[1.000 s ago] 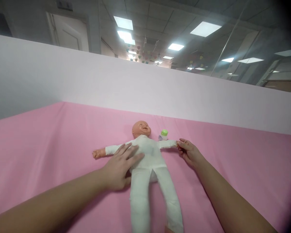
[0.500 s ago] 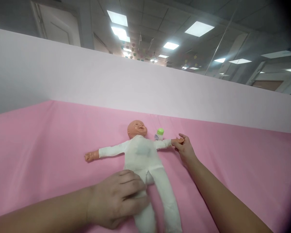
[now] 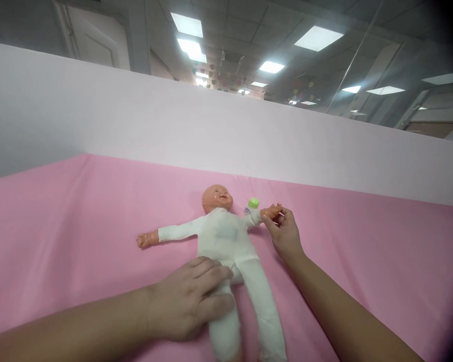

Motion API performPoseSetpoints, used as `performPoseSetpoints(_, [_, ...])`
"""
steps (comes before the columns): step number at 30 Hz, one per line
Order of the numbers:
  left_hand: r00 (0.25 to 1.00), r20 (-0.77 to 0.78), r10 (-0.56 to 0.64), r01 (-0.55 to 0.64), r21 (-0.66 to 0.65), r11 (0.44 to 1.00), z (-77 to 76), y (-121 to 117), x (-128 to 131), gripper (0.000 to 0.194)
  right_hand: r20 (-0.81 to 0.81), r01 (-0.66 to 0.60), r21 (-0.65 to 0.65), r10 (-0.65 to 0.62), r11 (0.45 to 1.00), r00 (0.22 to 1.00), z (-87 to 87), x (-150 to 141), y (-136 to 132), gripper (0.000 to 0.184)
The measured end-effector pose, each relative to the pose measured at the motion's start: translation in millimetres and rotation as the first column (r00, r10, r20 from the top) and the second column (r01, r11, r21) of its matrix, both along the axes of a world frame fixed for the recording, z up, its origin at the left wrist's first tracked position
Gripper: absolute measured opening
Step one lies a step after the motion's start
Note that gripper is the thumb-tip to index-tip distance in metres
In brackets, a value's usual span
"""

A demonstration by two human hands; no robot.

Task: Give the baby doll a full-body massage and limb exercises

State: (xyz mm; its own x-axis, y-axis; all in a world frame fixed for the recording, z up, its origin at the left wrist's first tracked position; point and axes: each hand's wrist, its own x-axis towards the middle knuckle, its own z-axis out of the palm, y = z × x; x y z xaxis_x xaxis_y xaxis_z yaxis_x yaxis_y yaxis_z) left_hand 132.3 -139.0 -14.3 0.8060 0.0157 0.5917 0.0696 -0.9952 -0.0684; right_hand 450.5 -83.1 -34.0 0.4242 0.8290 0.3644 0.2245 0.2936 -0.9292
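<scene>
A baby doll (image 3: 226,232) with a white cloth body and a hard plastic head lies on its back, arms spread and legs towards me. My left hand (image 3: 192,296) is closed over the top of the doll's thigh at picture left, its fingers curled round the cloth leg. Between the thumb and fingers of my right hand (image 3: 287,234) is the doll's plastic hand (image 3: 271,211), held slightly raised. Just behind that arm stands a small bottle (image 3: 253,202) with a green cap, its lower part hidden by the doll's sleeve.
Pink sheeting (image 3: 109,201) covers the surface under the doll, with some creases. A low white wall (image 3: 166,120) runs along the back, and glass above it shows ceiling lights and a door.
My right hand has lifted the doll's hand a little and bent its arm inwards, so the sleeve now covers more of the bottle. My left hand stays on the thigh.
</scene>
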Motion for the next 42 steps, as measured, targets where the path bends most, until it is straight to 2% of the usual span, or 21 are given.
performPoseSetpoints(3, [0.997,0.050,0.054,-0.056,0.056,0.997,-0.7,-0.7,-0.4,0.023,-0.193,-0.062,-0.091,0.044,0.994,0.980,-6.6,11.2,10.7,0.057])
performPoseSetpoints(5, [0.996,0.079,0.052,-0.059,0.090,0.994,-0.1,-0.6,-3.2,0.029,-0.326,-0.117,-0.155,0.061,0.981,0.943,-10.4,17.0,16.6,0.050])
performPoseSetpoints(7, [0.994,0.105,0.037,-0.050,0.124,0.991,1.3,0.1,-6.7,0.036,-0.385,-0.150,-0.201,0.063,0.968,0.921,-12.6,21.3,19.6,0.043])
performPoseSetpoints(11, [0.995,0.097,0.026,-0.040,0.145,0.989,4.2,1.5,-9.0,0.040,-0.404,-0.193,-0.251,0.078,0.949,0.911,-10.8,26.6,17.9,0.036])
performPoseSetpoints(15, [0.997,0.064,-0.046,0.047,-0.022,0.999,1.6,0.3,-4.0,0.028,-0.399,-0.214,-0.275,0.092,0.937,0.912,-8.1,28.1,14.8,0.042])
performPoseSetpoints(18, [0.997,0.077,-0.029,0.035,-0.077,0.996,-2.9,-1.1,-1.4,0.028,-0.380,-0.221,-0.264,0.109,0.939,0.919,-9.5,28.1,15.4,0.042])
performPoseSetpoints(23, [0.988,0.156,0.018,-0.019,0.006,1.000,-0.3,-1.3,-6.0,0.030,-0.345,-0.176,-0.190,0.102,0.966,0.933,-12.4,29.9,18.5,0.033])
performPoseSetpoints(27, [0.986,0.160,-0.045,0.032,0.088,0.996,12.0,-7.9,-9.9,0.034,-0.299,-0.146,-0.135,0.101,0.980,0.949,-6.8,29.4,15.7,0.046])
performPoseSetpoints(30, [0.979,0.179,-0.096,0.095,0.016,0.995,17.4,-16.8,-8.8,0.032,-0.148,-0.092,-0.033,0.086,0.995,0.985,1.5,18.5,6.0,0.061])
performPoseSetpoints(32, [0.975,0.197,-0.100,0.114,-0.062,0.992,16.9,-20.8,-6.8,0.030,0.029,-0.086,0.043,0.085,0.995,0.996,6.4,4.5,-2.8,0.058])
performPoseSetpoints(34, [0.971,0.237,-0.030,0.069,-0.159,0.985,13.5,-19.9,-4.3,0.033,0.235,-0.131,0.077,0.109,0.988,0.966,9.3,-12.5,-10.9,0.048])
performPoseSetpoints(36, [0.957,0.260,0.129,-0.048,-0.297,0.954,8.2,-12.4,-2.1,0.036,0.467,-0.209,0.074,0.152,0.975,0.871,9.9,-28.7,-15.9,0.043])
performPoseSetpoints(38, [0.927,0.223,0.301,-0.182,-0.433,0.883,2.6,0.7,-0.5,0.040,0.656,-0.289,0.041,0.192,0.957,0.730,9.4,-40.9,-17.7,0.043])
performPoseSetpoints(40, [0.899,0.151,0.411,-0.273,-0.540,0.796,-1.5,16.0,-0.3,0.042,0.756,-0.330,0.005,0.212,0.944,0.619,9.7,-47.6,-17.8,0.043])
performPoseSetpoints(42, [0.891,0.111,0.440,-0.283,-0.622,0.730,-3.1,28.7,-1.4,0.040,0.790,-0.349,-0.017,0.226,0.937,0.570,11.7,-49.2,-17.7,0.042])
